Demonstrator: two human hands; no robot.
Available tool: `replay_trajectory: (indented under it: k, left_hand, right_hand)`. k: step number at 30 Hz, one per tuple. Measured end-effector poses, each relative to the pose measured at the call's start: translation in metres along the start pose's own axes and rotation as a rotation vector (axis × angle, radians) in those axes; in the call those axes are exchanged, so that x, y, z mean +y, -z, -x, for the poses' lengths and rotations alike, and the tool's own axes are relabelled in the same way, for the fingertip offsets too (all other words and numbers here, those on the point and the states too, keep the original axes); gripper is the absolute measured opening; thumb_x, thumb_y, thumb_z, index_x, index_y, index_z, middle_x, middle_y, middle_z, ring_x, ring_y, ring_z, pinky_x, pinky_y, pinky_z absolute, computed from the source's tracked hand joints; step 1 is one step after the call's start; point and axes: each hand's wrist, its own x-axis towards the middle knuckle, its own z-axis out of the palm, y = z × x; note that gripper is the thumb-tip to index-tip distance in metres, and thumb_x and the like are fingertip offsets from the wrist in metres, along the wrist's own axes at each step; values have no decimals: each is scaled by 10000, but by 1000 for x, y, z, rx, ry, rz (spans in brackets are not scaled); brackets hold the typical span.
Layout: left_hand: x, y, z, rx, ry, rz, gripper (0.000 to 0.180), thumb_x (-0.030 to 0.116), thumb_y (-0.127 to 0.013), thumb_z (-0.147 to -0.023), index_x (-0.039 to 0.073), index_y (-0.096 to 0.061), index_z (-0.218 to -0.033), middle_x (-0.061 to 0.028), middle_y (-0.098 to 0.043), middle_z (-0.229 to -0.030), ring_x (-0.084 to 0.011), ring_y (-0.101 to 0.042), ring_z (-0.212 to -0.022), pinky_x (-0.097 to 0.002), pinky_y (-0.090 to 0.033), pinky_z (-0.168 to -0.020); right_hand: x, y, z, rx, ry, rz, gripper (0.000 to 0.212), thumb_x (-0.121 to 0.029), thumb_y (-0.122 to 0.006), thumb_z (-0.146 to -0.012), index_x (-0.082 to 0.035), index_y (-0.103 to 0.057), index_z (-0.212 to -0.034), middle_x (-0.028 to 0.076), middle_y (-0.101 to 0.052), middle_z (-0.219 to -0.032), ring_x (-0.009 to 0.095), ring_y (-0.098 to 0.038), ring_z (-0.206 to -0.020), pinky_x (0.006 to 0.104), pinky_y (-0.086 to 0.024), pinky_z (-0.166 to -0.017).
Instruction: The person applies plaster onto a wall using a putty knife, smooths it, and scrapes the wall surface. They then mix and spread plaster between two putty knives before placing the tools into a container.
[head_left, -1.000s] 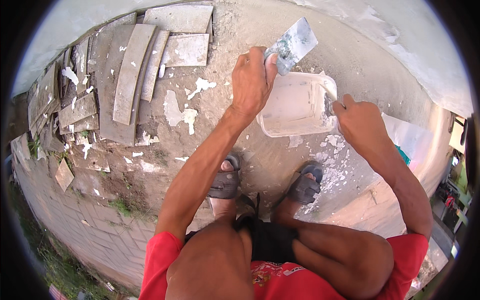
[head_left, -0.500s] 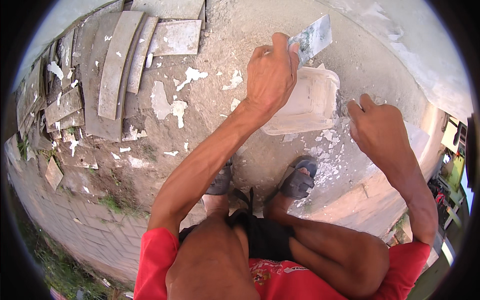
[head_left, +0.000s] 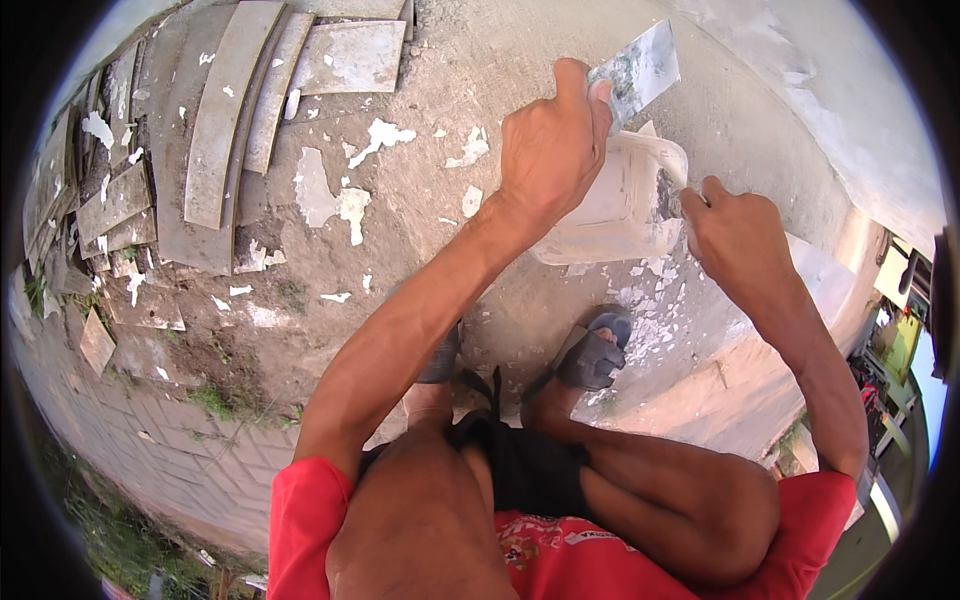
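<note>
near the tub (head_left: 612,212), a scraper (head_left: 640,72)

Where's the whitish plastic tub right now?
In the head view, the whitish plastic tub is on the ground, right of centre in the upper half, just below the flat blade and above the right foot's sandal in the picture.

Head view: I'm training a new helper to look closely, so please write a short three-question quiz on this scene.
1. Which hand holds the flat blade?
2. True or false: the loose boards lie to the right of the white tub.
3. The person's sleeves are: A blue, B red, C green.

Key: 1, the left hand; 2, false, they lie to its left; 3, B.
</note>
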Motion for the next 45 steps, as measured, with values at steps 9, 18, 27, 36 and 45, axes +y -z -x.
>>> replay_trajectory:
  k: [9,18,27,36,45]
  left_hand:
    - [-2,0,1,58,160,248,255,251,-441,-1032,-2,-410,-1049,-214,-596,-589,-451,-600,-556,-535,-455,-541]
    - [-4,4,3,92,146,348,270,269,-407,-1045,-1,-420,-1055,-206,-614,-617,-435,-623,-588,-512,-462,-568]
    - [-7,2,2,89,112,350,287,277,-396,-1049,-9,-419,-1052,-204,-620,-626,-416,-636,-592,-489,-467,-566]
    - [-8,1,3,105,75,322,287,275,-413,-1045,-12,-432,-1052,-194,-621,-625,-397,-637,-580,-475,-474,-560]
    - [2,5,4,112,91,136,265,261,-430,-1037,-3,-448,-1035,-175,-617,-603,-396,-621,-542,-484,-472,-539]
  right_hand:
    - [-47,0,-8,80,88,-132,114,-3,-670,-712,26,-614,-808,163,-586,-793,277,-664,-649,364,-534,-539]
    - [-22,6,6,246,117,-467,194,-61,-663,-764,-34,-646,-955,102,-561,-863,262,-638,-661,384,-513,-563]
    - [-14,13,-5,283,217,-24,311,-87,-651,-750,-81,-662,-1062,28,-559,-962,195,-591,-837,315,-469,-641]
    - [-43,-11,7,366,208,220,217,-103,-667,-739,-15,-683,-937,27,-502,-929,155,-533,-807,249,-441,-574]
    - [-37,-1,32,181,289,61,187,-114,-681,-734,-30,-657,-899,35,-494,-935,161,-549,-831,259,-474,-557]
